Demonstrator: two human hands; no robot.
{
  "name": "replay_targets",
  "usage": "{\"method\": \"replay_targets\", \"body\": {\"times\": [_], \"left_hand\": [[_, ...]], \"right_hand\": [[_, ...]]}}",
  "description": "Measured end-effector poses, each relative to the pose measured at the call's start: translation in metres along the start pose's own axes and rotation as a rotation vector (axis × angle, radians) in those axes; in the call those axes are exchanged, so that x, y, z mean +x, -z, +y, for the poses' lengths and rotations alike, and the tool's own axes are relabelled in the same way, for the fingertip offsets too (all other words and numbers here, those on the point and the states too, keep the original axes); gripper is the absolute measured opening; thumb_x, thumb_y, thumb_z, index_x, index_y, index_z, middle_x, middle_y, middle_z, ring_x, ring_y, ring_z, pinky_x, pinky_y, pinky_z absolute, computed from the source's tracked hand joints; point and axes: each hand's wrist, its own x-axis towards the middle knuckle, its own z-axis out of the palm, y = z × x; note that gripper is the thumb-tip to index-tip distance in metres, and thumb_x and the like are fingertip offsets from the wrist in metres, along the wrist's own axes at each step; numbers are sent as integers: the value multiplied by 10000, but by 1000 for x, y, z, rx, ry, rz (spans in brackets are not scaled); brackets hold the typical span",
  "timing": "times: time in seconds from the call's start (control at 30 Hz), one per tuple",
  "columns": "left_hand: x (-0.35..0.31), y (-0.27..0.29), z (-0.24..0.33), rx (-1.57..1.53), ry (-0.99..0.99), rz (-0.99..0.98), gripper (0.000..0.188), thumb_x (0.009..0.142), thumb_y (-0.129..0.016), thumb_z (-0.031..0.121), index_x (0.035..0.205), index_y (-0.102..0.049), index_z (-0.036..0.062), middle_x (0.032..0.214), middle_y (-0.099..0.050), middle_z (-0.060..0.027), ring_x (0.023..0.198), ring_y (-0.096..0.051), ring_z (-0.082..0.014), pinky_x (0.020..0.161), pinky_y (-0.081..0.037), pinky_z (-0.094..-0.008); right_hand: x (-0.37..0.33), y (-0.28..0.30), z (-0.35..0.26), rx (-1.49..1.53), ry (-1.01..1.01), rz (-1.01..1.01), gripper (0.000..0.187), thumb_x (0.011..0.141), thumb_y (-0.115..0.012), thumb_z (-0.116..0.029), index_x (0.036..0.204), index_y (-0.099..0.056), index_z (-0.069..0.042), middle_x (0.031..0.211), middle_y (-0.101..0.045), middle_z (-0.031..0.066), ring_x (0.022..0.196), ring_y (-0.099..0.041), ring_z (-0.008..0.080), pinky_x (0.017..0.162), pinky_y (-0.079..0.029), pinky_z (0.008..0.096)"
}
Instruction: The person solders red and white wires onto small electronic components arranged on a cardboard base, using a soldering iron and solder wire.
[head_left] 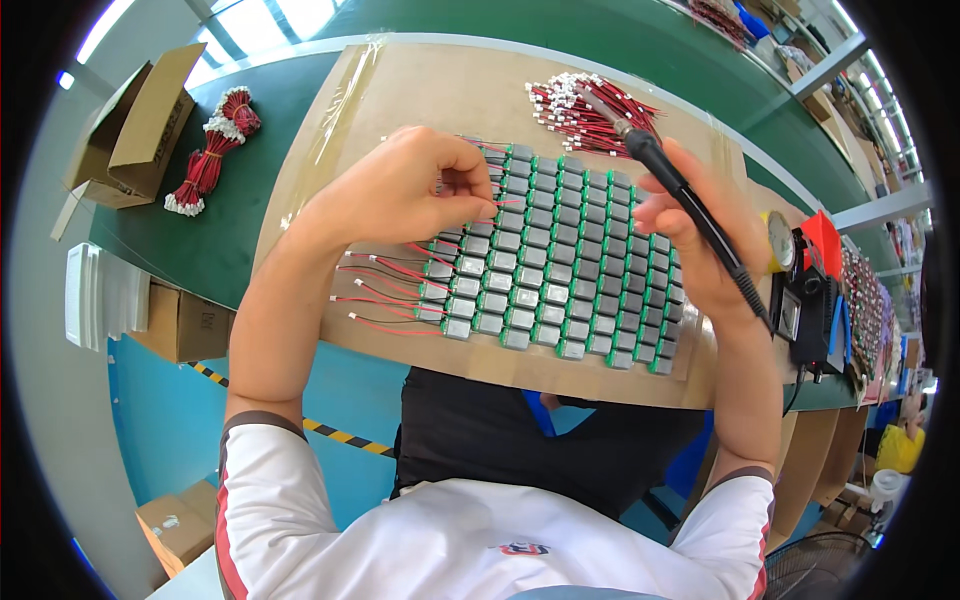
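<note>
Rows of small grey battery cells (554, 272) with green circuit strips lie close together on the brown work surface. My left hand (395, 190) is over the left side of the rows. Its thumb and forefinger pinch a thin red wire lead (508, 203) at one cell's green strip. Several leads with white plugs (388, 290) stick out leftward from the nearer cells. My right hand (722, 235) grips a black soldering iron (690, 200) above the rows' right side. The iron's metal tip points up and away, toward a pile of red leads with white plugs (585, 112).
Bundled red leads (212, 155) and an open cardboard box (145, 130) are on the green bench at left. A black soldering station (815, 315), a solder roll (778, 242) and a red object (822, 243) stand at right. A fan (815, 568) is low right.
</note>
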Motion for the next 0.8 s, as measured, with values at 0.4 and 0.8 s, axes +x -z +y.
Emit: {"method": "replay_targets", "body": {"times": [0.4, 0.8], "left_hand": [[1, -7, -9, 142, -162, 4, 172, 795, -783, 10, 762, -614, 1, 876, -647, -106, 838, -623, -298, 763, -513, -393], [0, -7, -14, 227, -208, -49, 126, 734, -754, 10, 753, -629, 3, 927, -678, -119, 935, -649, -335, 863, -539, -430]], "right_hand": [[-37, -13, -4, -93, 6, -63, 322, 895, -841, 13, 1210, -790, 57, 867, -806, 142, 736, -790, 233, 658, -620, 340], [-42, -20, -4, -34, 30, -148, 370, 846, -841, 19, 1214, -801, 29, 931, -801, 177, 745, -772, 257, 631, -609, 330]]}}
